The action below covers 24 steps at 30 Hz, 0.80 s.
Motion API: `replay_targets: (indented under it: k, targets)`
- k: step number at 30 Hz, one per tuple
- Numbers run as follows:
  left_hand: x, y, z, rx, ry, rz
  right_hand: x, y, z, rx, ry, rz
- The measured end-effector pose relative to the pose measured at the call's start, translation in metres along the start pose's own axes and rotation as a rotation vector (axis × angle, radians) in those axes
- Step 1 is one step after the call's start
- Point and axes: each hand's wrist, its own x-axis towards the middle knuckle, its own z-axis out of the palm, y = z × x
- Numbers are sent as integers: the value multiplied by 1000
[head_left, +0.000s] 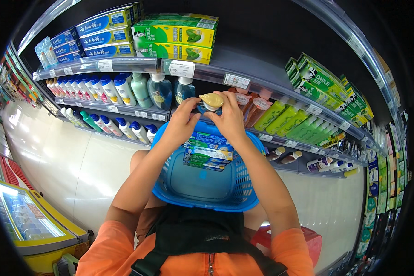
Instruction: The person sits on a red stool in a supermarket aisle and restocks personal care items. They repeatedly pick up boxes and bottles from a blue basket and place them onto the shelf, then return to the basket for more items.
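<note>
Both hands are closed around a bottle with a gold cap [211, 99], held upright above the far rim of the basket. My left hand [181, 122] grips its left side, and my right hand [230, 118] has the right side, fingertips near the cap. Most of the bottle's body is hidden behind my fingers; a bit of blue shows beneath the cap. Below my forearms a blue plastic basket [204, 202] sits between my knees. Several toothpaste boxes [207, 155] lie stacked at its far end.
Ahead runs a shelf [221, 73] with green and yellow toothpaste boxes [175, 36] on top. Shampoo bottles [106, 88] and lime-green bottles [280, 118] line the tier below. A red stool [308, 244] is by my right side; a yellow freezer [46, 230] stands at left.
</note>
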Motion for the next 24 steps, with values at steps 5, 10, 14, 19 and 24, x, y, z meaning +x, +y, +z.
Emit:
replay_targets:
  k: [5, 10, 14, 19, 24]
  targets:
    - [6, -8, 5, 64, -13, 33, 7, 6, 13, -12, 66, 32]
    - [15, -30, 11, 160, -25, 50, 16, 12, 28, -91, 75, 78]
    - [19, -38, 15, 165, -22, 99, 23, 11, 31, -123, 102, 78]
    - [21, -44, 20, 221, 5, 150, 33, 2, 26, -298, -20, 130]
    - [25, -44, 26, 207, -27, 83, 45, 3, 24, -523, -103, 124]
